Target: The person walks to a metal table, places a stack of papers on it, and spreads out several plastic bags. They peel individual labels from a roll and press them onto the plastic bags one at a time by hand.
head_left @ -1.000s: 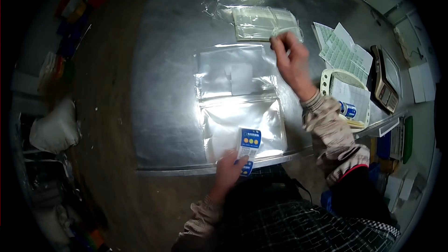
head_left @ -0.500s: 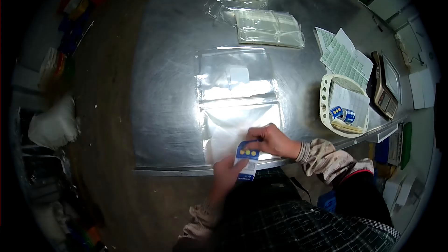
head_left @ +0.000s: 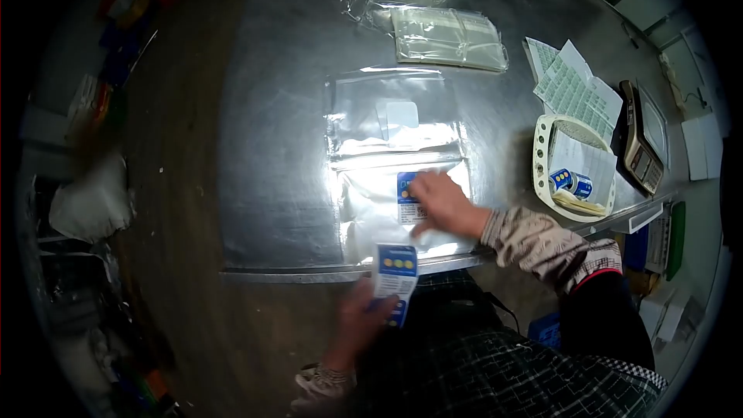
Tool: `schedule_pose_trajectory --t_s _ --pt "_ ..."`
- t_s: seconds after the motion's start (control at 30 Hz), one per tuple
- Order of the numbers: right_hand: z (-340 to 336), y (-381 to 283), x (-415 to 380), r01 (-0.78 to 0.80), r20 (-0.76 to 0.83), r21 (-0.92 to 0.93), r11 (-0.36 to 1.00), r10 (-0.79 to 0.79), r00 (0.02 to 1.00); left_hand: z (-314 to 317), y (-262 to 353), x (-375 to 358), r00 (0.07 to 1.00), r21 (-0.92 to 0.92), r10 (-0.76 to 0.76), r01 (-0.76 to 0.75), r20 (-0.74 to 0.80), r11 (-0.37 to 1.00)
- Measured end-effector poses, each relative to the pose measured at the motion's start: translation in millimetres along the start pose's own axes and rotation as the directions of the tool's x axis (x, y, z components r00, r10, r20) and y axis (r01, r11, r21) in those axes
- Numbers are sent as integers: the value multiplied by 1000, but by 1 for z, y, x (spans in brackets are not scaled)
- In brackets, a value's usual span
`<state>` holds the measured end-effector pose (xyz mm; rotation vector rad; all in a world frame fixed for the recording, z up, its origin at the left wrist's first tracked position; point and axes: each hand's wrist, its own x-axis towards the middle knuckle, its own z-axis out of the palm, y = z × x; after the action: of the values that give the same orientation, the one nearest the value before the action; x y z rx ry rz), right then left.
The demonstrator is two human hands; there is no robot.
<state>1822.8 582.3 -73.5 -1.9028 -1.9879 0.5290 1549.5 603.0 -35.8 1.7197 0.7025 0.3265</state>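
My left hand, a little blurred, is closed on a strip of blue-and-white printed labels in front of the table's near edge. One label of the same kind lies on the lower part of a clear, shiny plastic bag. Over that label's right side is my right hand, its fingertips at the upper part and the thumb spread apart lower down. The hand covers part of the label. Farther up the bag, a pale rounded square shows.
A tied stack of clear bags lies at the back of the metal table, beside crumpled clear film. To the right are a white plastic basket with label rolls, printed sheets and a scale.
A label has come off the strip and now lies on the bag under my right hand, which moved up. My left hand has drawn down and left with the strip.
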Motion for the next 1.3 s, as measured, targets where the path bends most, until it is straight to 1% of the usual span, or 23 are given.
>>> schedule_pose_trajectory --t_s 0.07,0.1,0.13,0.2,0.27,0.3,0.33,0.37,0.4,0.43,0.5,0.57,0.6,0.63,0.67,0.73,0.77,0.87,1.0,1.03,1.13,1.2,1.3 --pt "27 -4 -25 130 19 -67 989 -129 991 -6 5 4 992 -7 85 -85 92 996" --pt "37 3 -26 107 -91 3 994 -106 990 14 -15 -1 976 137 154 -176 154 975" --pt "32 5 -23 64 -30 73 995 -62 998 23 -11 9 959 -97 82 -58 273 994" --pt "24 5 -19 -50 106 212 976 28 994 24 8 25 953 -83 -79 107 292 991" --pt "26 17 -17 -79 135 297 952 40 990 33 -27 36 994 24 35 -37 108 999" --pt "16 18 -11 -108 203 309 945 45 978 37 -38 48 973 136 224 -216 -50 967" --pt "2 18 -2 -136 267 320 938 49 962 41 -48 48 986 120 155 -148 -54 982" --pt "-28 15 20 -393 178 470 790 351 919 43 -58 50 994 106 94 -88 -56 991" --pt "-51 13 36 -559 141 624 546 624 768 43 -63 54 998 93 31 -25 -57 995" --pt "-51 14 34 -539 172 597 594 562 809 40 -48 54 988 59 -152 154 -32 986" --pt "-48 12 25 -490 237 553 675 436 868 41 -45 48 963 -117 -267 261 -38 958" --pt "-53 19 24 -406 278 492 770 303 911 39 -46 55 963 -205 -268 255 -35 945" --pt "-9 26 1 -211 166 386 898 157 973 40 -48 54 968 -213 -249 235 -37 948" --pt "-6 16 -6 -229 276 426 875 116 954 40 -51 54 972 -221 -232 217 -45 951" --pt "-17 -1 -5 -404 379 513 757 223 898 40 -49 54 973 -232 -226 208 -54 950" --pt "-12 -8 -9 -448 349 706 548 281 894 39 -37 59 953 37 122 -117 -276 992" --pt "-21 -15 -9 -491 382 649 581 310 871 38 -36 62 971 -35 53 -62 -232 997" --pt "-20 -32 -18 -320 237 584 746 220 946 28 -29 72 977 -193 -210 213 34 958" --pt "-27 -25 -7 -258 107 633 730 248 963 30 -21 40 887 -429 -449 448 106 784" --pt "-42 -20 8 -284 78 706 648 327 942 29 -28 24 912 -250 -396 411 109 877" --pt "-37 4 35 -288 94 441 850 276 957 32 -19 4 838 -334 -508 545 198 769" --pt "2 13 28 -258 27 165 952 257 966 33 -21 4 867 -218 -458 494 196 842" --pt "8 5 27 -310 -83 52 949 313 946 39 -30 -7 907 -188 -376 410 189 893"
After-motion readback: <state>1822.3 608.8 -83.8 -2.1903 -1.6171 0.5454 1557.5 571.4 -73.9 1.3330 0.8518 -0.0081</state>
